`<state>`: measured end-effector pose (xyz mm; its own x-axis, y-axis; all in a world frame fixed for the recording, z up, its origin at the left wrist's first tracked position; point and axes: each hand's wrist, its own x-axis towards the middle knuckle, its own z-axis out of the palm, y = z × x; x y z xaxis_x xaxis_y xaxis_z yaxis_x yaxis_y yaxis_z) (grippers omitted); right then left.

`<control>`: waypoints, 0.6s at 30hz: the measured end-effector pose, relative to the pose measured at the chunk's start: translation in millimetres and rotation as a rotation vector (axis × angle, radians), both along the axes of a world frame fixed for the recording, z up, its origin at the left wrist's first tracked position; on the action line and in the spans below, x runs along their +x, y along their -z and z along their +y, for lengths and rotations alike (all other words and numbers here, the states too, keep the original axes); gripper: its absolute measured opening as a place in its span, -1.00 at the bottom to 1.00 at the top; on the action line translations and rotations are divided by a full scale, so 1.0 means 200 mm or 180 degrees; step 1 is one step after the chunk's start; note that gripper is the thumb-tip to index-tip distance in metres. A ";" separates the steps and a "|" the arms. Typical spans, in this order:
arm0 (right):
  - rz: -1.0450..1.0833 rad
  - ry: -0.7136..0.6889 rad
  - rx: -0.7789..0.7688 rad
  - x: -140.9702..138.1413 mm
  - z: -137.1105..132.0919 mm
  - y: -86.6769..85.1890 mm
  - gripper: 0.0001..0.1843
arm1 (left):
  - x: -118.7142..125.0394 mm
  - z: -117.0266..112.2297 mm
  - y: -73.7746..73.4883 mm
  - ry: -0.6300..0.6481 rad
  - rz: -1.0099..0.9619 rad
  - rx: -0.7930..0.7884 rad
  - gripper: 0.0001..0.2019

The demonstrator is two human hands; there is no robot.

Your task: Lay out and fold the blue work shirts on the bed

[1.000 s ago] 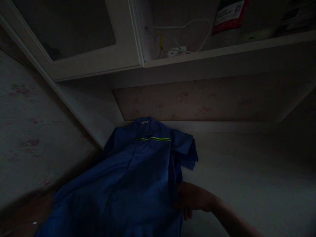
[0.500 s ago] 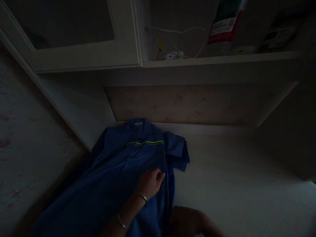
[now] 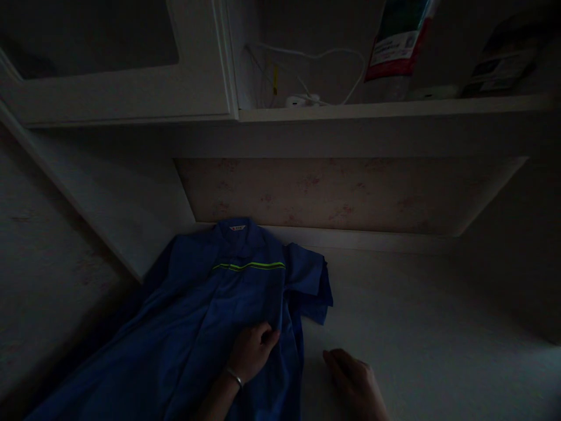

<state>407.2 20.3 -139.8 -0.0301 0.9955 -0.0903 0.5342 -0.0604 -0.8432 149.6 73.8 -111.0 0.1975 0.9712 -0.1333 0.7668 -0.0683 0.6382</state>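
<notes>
A blue short-sleeved work shirt (image 3: 245,292) with a yellow-green chest stripe lies spread on the white desk surface, its collar toward the back. My left hand (image 3: 254,351), with a bracelet at the wrist, rests on the front of the shirt near its right edge. Its fingers are curled in, thumb and forefinger pinching at the cloth. Just right of the shirt, above the bare desk, is my right hand (image 3: 355,377). The right fingers are bent and held together, apart from the shirt, and no object shows in them.
Overhead, a white shelf (image 3: 372,110) holds a white cable (image 3: 315,55) and a red and green packet (image 3: 397,44). A cabinet door (image 3: 197,88) is at the upper left. Flowered wall panel (image 3: 315,190) stands behind the desk. The light is dim.
My right hand has come up from the lower edge, at the shirt's side, to above the desk on the right. The left hand stays on the shirt. The view has shifted slightly.
</notes>
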 end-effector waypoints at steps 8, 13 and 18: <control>-0.0111 -0.0097 -0.0012 0.00 0.00 -0.03 -0.47 | -0.01 0.02 -0.03 0.0012 -0.0241 -0.0227 -0.57; -0.0019 -0.0193 0.0042 -0.01 0.00 -0.04 -0.49 | -0.02 0.03 0.01 -0.0101 -0.0331 -0.0316 -0.65; -0.0106 -0.0150 0.0103 -0.01 0.00 -0.03 -0.50 | -0.02 0.04 0.01 -0.0066 -0.0361 -0.0285 -0.65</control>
<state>405.6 20.2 -133.8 -0.0746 0.9954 -0.0600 0.5637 -0.0075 -0.8260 146.0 80.9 -113.6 0.1961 0.9605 -0.1975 0.6901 0.0079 0.7237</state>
